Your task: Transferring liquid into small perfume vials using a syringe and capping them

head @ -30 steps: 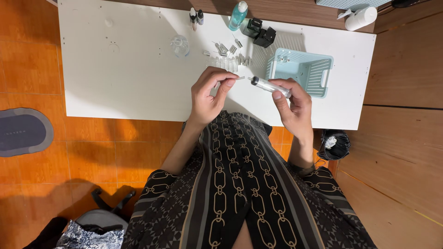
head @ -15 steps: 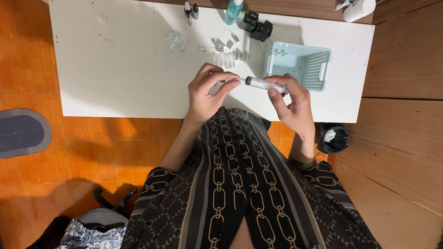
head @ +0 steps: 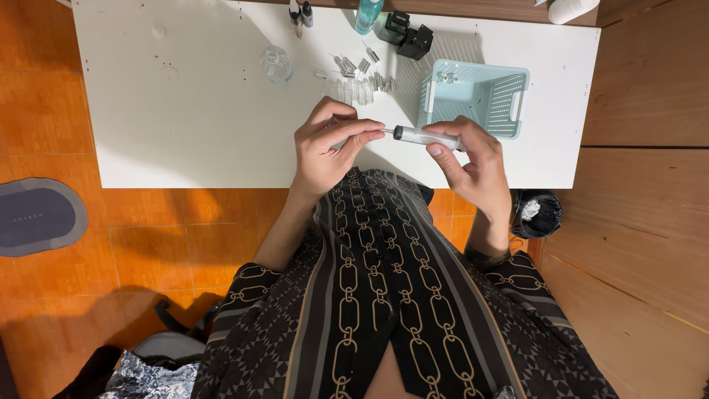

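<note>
- Right hand (head: 473, 159) grips a clear plastic syringe with black plunger tip (head: 425, 136); left hand (head: 325, 148) pinches a small clear glass vial (head: 347, 137).
- Syringe nozzle, apart a second ago, now meets the vial above the white counter (head: 185, 111).

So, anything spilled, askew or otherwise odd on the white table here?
Nothing stands out. The left hand pinches a small vial against the syringe held by the right hand; loose vials lie scattered near the basket, no spill visible.

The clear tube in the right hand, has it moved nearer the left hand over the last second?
Yes. Judged against the light blue basket, the clear tube has shifted left, and its dark tip now meets the left hand fingertips.
</note>
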